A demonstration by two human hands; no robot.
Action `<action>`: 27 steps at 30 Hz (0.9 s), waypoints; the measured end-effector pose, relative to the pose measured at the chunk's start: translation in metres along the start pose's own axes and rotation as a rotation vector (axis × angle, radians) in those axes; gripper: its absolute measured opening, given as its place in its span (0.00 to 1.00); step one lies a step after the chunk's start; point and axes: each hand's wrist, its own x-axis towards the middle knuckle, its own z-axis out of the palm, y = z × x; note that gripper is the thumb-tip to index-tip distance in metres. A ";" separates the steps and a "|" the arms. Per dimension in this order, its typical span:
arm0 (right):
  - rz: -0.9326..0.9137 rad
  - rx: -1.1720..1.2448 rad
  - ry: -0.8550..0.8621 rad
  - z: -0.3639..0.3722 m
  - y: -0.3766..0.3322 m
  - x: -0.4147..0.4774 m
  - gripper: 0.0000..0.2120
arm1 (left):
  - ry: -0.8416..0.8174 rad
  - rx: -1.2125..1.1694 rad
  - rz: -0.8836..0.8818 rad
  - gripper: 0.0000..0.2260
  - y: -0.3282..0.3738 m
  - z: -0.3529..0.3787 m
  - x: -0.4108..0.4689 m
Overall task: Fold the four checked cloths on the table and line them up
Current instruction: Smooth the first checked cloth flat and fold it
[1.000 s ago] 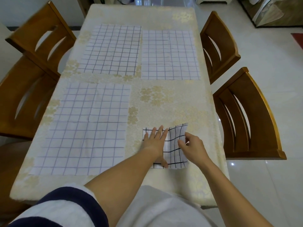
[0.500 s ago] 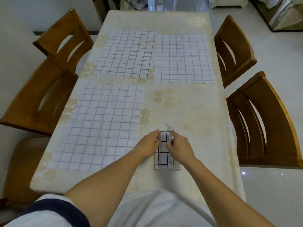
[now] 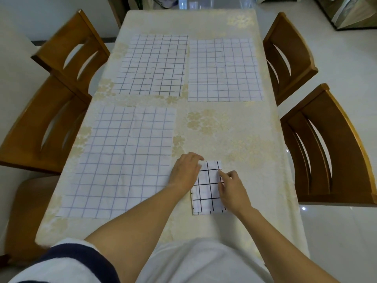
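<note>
Table: cream flowered cover, wooden chairs on both sides
Folded cloth: near edge, right of centre, narrower than a second ago, right flap now laid over, flat as a tall strip
Left hand: on the strip's left edge, fingers bent over its far corner; pinching or only pressing, cannot tell
Right hand: forefinger straight on the right edge, holding nothing
Spread flat: near-left cloth, far-left cloth, far-right cloth
Meaning: likely first of four done — three to fold, then lining up

Left hand gripping folded cloth, right hand touching it, 3 flat cloths on table
</note>
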 end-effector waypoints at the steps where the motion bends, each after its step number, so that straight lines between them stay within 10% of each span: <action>1: 0.002 0.004 -0.022 0.001 0.002 0.000 0.21 | -0.076 0.089 0.134 0.13 0.006 0.002 0.004; 5: 0.041 0.137 -0.039 0.006 0.007 0.002 0.23 | -0.346 0.231 0.302 0.12 0.030 0.010 0.017; 15: 0.345 0.191 -0.004 0.008 0.011 0.022 0.12 | -0.435 0.341 0.307 0.31 0.041 0.006 0.037; 27: 0.165 0.294 -0.027 -0.033 0.024 0.035 0.06 | -0.297 0.360 0.312 0.09 0.034 -0.004 0.055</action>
